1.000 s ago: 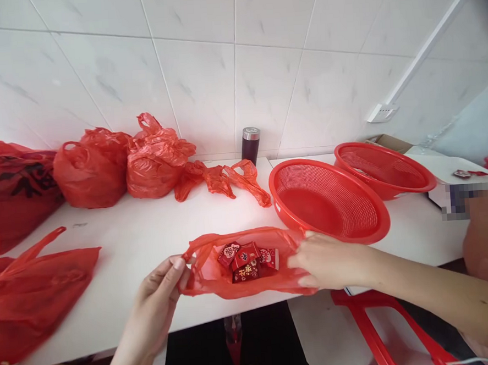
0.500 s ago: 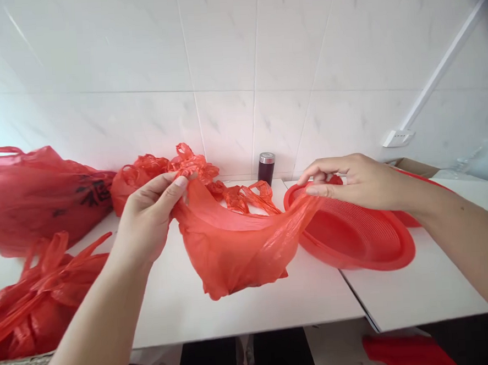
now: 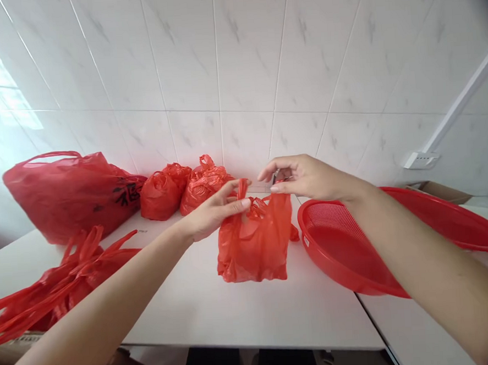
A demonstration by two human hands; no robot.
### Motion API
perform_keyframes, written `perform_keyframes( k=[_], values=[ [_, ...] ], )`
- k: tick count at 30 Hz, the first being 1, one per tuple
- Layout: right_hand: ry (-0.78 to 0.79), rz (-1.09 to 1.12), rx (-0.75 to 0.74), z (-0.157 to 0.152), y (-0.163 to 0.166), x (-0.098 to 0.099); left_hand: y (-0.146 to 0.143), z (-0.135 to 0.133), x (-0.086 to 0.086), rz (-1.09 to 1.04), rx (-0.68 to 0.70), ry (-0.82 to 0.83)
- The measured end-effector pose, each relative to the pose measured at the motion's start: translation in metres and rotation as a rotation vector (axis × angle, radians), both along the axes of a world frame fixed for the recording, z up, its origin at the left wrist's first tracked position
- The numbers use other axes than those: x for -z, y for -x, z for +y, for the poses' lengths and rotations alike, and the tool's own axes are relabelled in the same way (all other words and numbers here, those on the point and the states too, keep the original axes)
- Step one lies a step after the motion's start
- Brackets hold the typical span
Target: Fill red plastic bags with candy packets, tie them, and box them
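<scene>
Left hand [image 3: 213, 211] and right hand [image 3: 305, 177] pinch a red carrier bag [image 3: 254, 253] over the white worktop [image 3: 252, 317]. Marbled tiles [image 3: 245, 67] line the wall.

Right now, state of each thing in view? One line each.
Held bag: upright, untied
Left hand: gripping the held bag's left top
Right hand: gripping its right top
Large red bag with black print: bulging
Small bags by the wall: bulging, tops gathered
Near-left bags: bunched
Front basket: upright, open
Rear basket: upright, open, partly hidden
Wall socket: no plug visible
</scene>
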State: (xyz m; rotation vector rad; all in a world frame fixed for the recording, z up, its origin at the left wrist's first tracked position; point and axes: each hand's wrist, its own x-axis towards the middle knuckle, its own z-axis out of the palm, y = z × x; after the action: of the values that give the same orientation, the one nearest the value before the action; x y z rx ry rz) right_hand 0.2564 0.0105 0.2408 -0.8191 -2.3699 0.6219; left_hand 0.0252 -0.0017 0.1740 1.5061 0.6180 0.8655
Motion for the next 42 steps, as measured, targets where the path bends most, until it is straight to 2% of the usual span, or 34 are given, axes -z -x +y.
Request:
perform_keyframes(
  k=[3, 5, 7, 9, 11, 15, 19, 23, 25, 26, 28, 31, 34, 36, 37, 39, 42],
  values=[
    [0.052, 0.070, -0.121, 0.001, 0.030, 0.007, -0.008, 0.002, 0.002, 0.225, 0.106, 0.046],
    [0.101, 0.148, -0.170, -0.002, 0.045, 0.015, -0.009, 0.002, 0.005, 0.297, 0.104, 0.070],
    [0.108, 0.250, -0.139, -0.003, 0.053, 0.027, -0.005, 0.002, 0.008, 0.303, 0.018, 0.113],
    [0.074, 0.324, -0.021, 0.000, 0.054, 0.044, 0.000, 0.001, 0.012, 0.274, -0.100, 0.169],
    [0.086, 0.298, 0.065, 0.005, 0.051, 0.062, 0.007, 0.001, 0.016, 0.237, -0.185, 0.221],
    [0.206, 0.233, 0.040, 0.010, 0.050, 0.092, 0.014, 0.001, 0.028, 0.185, -0.173, 0.306],
    [0.041, 0.421, 0.169, -0.018, 0.059, 0.102, 0.018, 0.003, 0.036, 0.023, -0.192, 0.321],
    [-0.232, 0.322, 0.001, -0.052, 0.069, 0.110, 0.026, 0.003, 0.031, -0.024, -0.165, 0.232],
    [-0.291, 0.341, 0.014, -0.052, 0.072, 0.113, 0.029, 0.002, 0.027, 0.050, -0.128, 0.167],
    [-0.270, 0.410, 0.078, -0.046, 0.072, 0.115, 0.030, 0.002, 0.025, 0.100, -0.110, 0.140],
    [-0.120, 0.552, 0.203, -0.026, 0.073, 0.117, 0.030, 0.002, 0.024, 0.217, -0.072, 0.071],
    [0.200, 0.533, 0.204, 0.006, 0.076, 0.128, 0.026, 0.003, 0.029, 0.478, -0.101, -0.192],
    [0.357, 0.478, 0.159, 0.020, 0.078, 0.146, 0.021, 0.002, 0.043, 0.728, -0.306, -0.619],
    [0.445, 0.484, 0.084, 0.019, 0.077, 0.158, 0.017, 0.001, 0.053, 0.776, -0.469, -0.816],
    [0.499, 0.491, 0.034, 0.017, 0.077, 0.163, 0.016, 0.001, 0.057, 0.767, -0.523, -0.856],
    [0.582, 0.512, -0.046, 0.012, 0.076, 0.168, 0.015, 0.000, 0.061, 0.697, -0.548, -0.830],
    [0.579, 0.537, -0.062, 0.006, 0.074, 0.168, 0.018, -0.003, 0.058, 0.533, -0.436, -0.606]
  ],
)
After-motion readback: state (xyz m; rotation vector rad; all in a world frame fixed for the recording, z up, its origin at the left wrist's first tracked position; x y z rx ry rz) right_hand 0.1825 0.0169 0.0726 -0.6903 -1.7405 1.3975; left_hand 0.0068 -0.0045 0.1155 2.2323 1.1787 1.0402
